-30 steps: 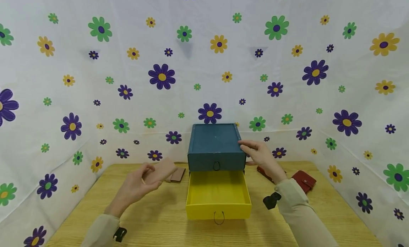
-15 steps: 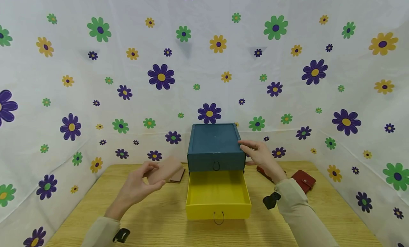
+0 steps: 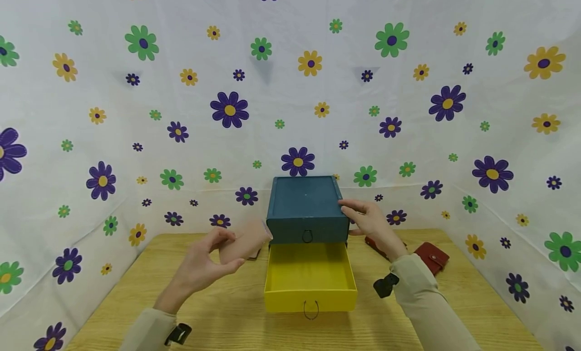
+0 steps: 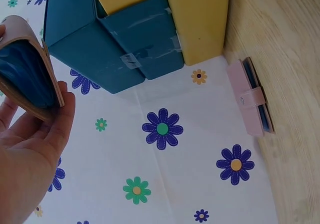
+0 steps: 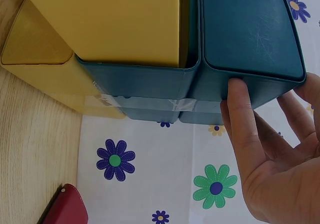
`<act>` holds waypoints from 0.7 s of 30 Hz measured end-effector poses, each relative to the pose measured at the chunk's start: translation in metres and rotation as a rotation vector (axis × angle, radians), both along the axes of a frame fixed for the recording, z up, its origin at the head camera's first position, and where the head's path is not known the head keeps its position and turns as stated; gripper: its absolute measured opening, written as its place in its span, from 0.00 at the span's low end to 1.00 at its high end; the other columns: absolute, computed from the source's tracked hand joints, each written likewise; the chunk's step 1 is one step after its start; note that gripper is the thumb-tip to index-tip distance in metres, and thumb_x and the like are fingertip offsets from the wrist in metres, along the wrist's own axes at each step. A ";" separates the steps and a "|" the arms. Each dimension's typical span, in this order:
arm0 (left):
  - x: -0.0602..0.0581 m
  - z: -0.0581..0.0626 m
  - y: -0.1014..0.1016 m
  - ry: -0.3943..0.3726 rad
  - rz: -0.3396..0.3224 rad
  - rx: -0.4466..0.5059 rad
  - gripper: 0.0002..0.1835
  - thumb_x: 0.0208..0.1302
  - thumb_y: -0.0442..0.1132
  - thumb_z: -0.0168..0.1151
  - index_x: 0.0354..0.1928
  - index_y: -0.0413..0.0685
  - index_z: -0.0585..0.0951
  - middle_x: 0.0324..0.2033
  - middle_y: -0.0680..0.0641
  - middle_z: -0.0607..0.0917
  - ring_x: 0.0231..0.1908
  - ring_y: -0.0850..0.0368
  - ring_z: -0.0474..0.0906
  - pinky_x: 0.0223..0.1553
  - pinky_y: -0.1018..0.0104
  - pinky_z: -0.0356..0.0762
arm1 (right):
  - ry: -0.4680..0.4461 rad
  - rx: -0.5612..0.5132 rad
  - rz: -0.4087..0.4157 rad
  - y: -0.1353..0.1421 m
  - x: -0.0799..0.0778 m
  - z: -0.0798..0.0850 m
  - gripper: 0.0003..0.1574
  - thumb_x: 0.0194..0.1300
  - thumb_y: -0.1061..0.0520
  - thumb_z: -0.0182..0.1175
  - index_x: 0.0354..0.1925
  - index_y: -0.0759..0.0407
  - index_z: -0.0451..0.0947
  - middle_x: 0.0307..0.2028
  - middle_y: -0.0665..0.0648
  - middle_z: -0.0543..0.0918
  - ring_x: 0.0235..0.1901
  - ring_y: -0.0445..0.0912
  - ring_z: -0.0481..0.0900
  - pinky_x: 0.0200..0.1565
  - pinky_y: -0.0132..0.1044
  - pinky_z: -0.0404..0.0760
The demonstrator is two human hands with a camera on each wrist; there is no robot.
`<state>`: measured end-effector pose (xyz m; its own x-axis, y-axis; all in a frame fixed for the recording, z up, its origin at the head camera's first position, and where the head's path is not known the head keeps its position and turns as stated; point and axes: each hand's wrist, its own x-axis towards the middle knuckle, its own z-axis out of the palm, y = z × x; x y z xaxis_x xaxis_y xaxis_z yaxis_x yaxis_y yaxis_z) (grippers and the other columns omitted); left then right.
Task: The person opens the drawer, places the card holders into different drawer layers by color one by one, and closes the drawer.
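Note:
My left hand (image 3: 199, 262) grips a pale pink card wallet (image 3: 242, 242) above the table, left of the drawer unit. In the left wrist view the wallet (image 4: 35, 68) hangs slightly open, showing blue inner sleeves. The unit has a blue top drawer (image 3: 306, 197) and, beneath it, a yellow drawer (image 3: 290, 301) pulled out, with nothing visible inside. My right hand (image 3: 372, 222) holds the upper right side of the unit, its thumb and fingers touching the blue box (image 5: 250, 38). The lowest yellow drawer (image 4: 200, 28) shows in the wrist views.
A second pink wallet with a snap strap (image 4: 248, 97) lies on the wooden table (image 3: 218, 315) left of the unit. On the right lie a red wallet (image 3: 431, 256) and another red one (image 3: 375, 247), partly hidden by my right arm. A flowered cloth (image 3: 181, 99) surrounds the table.
My left hand has moved right with the pink wallet, towards the drawer unit, and the wallet now covers most of the one on the table. My right hand has stayed put.

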<state>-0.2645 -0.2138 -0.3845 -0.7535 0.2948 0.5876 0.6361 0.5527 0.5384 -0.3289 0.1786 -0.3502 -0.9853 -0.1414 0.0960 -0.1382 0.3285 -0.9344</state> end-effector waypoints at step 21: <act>0.005 -0.002 0.036 -0.026 -0.120 -0.079 0.22 0.50 0.43 0.77 0.46 0.57 0.77 0.43 0.58 0.82 0.41 0.63 0.77 0.46 0.65 0.82 | -0.011 -0.001 -0.005 0.000 -0.001 0.001 0.26 0.75 0.49 0.51 0.68 0.52 0.70 0.72 0.61 0.65 0.67 0.63 0.68 0.51 0.55 0.81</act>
<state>-0.2600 -0.1780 -0.3867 -0.7250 0.4280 0.5396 0.6863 0.5148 0.5138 -0.3297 0.1789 -0.3492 -0.9869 -0.1367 0.0852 -0.1262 0.3278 -0.9363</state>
